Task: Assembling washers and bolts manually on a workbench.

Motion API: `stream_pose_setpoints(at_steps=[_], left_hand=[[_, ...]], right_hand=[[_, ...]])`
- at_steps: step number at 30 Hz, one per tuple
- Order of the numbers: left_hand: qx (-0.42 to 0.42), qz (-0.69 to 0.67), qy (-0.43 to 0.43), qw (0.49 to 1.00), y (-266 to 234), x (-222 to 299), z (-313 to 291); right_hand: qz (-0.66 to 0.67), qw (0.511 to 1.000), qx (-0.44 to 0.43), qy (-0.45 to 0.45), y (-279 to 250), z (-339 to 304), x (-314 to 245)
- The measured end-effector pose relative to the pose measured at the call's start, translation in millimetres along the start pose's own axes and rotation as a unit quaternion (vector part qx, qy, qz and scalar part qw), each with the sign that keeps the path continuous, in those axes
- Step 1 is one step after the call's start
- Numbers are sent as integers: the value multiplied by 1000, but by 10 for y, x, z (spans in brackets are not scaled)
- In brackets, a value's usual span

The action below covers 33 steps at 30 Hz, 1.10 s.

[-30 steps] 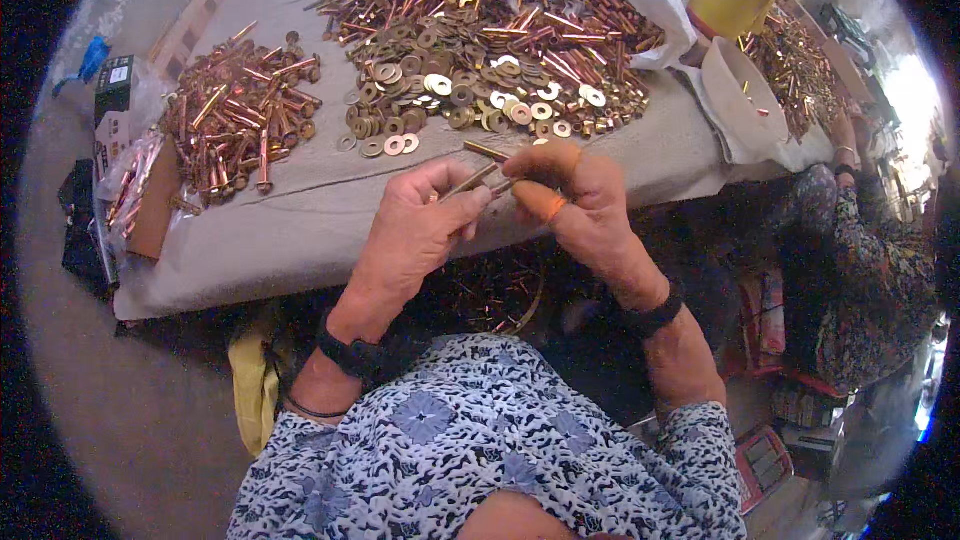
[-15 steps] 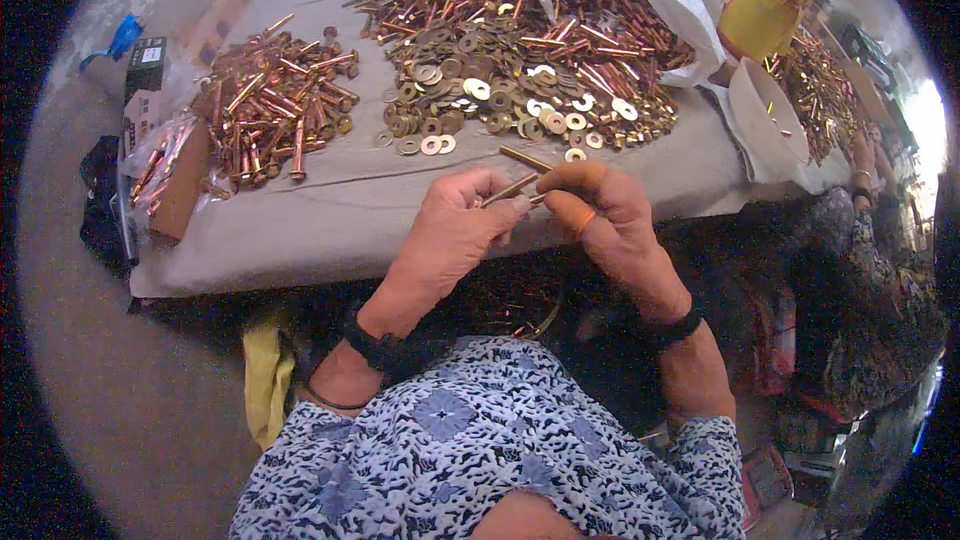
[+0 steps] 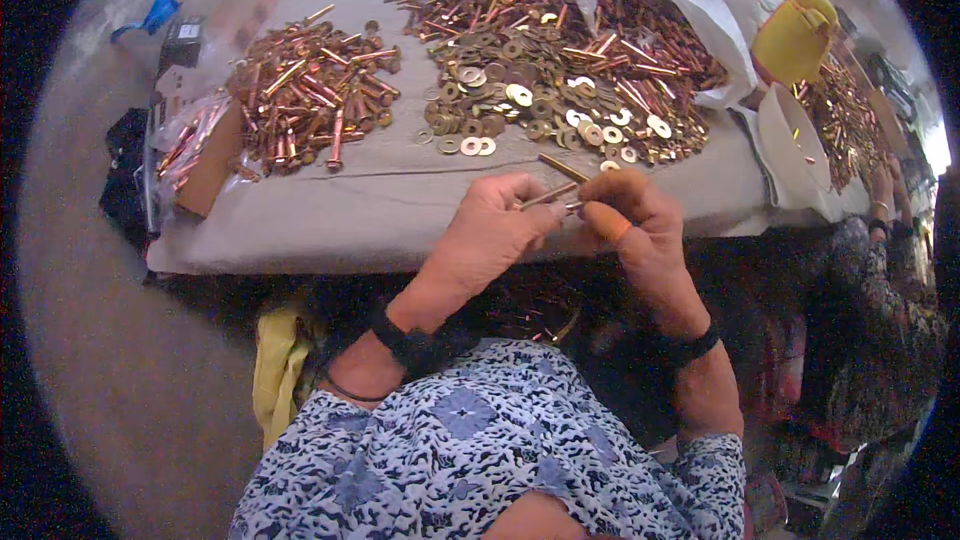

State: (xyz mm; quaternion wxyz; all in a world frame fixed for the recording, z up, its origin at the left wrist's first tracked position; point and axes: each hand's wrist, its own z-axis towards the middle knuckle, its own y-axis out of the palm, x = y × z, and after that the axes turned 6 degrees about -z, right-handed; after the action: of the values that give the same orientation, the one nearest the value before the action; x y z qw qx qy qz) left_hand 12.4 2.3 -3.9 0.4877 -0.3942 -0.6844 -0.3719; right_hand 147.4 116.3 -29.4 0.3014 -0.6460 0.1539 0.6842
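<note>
Where the grey-covered worktop point(image 3: 400, 210) meets the person's lap, two hands are shown closed on slim copper-coloured bolts point(image 3: 553, 183). The left hand point(image 3: 487, 240) is curled, and its grip is closed on the near end of the bolts between thumb and fingertips. The right hand point(image 3: 640, 225) is held just beside it, touching the same bolts; an orange cot point(image 3: 612, 227) is worn on one finger, and the grip is closed on the bolts' right end. The bolts are held just above the near edge of the worktop, one slanting up and away from the fingers. Dark bands are worn on both wrists.

A white plastic bag point(image 3: 700, 0) is seen lying open at the far side, with long copper bolts spilled from it. In front of it a heap of brass washers point(image 3: 520, 105) is spread. A separate pile of short copper bolts point(image 3: 310, 95) is placed to the left, beside a clear packet point(image 3: 185, 145) of similar parts. A white bowl point(image 3: 795, 150) and a yellow jug point(image 3: 795, 35) are set at the right; their contents cannot be told.
</note>
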Motion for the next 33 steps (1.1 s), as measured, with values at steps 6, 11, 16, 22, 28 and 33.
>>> stream_pose_setpoints(at_steps=[6, 11, 16, 22, 28, 33], left_hand=[[24, 102, 105, 989, -46, -135, 30], [-23, 2, -11, 1000, -55, -36, 0], [-38, -50, -37, 997, -80, -49, -10], [-40, -11, -5, 999, -46, -53, 1], [8, 79, 63, 995, 23, -88, 33], [13, 18, 30, 999, 13, -49, 11]], right_hand=[[-56, 998, 22, -36, 37, -9, 50], [-32, 997, 18, -72, 10, -7, 118], [38, 999, 15, -23, 81, -31, -43], [-110, 993, 21, -44, -38, -14, 16], [-222, 969, 52, -93, -6, 44, -36], [-181, 971, 48, -148, -10, 46, 36]])
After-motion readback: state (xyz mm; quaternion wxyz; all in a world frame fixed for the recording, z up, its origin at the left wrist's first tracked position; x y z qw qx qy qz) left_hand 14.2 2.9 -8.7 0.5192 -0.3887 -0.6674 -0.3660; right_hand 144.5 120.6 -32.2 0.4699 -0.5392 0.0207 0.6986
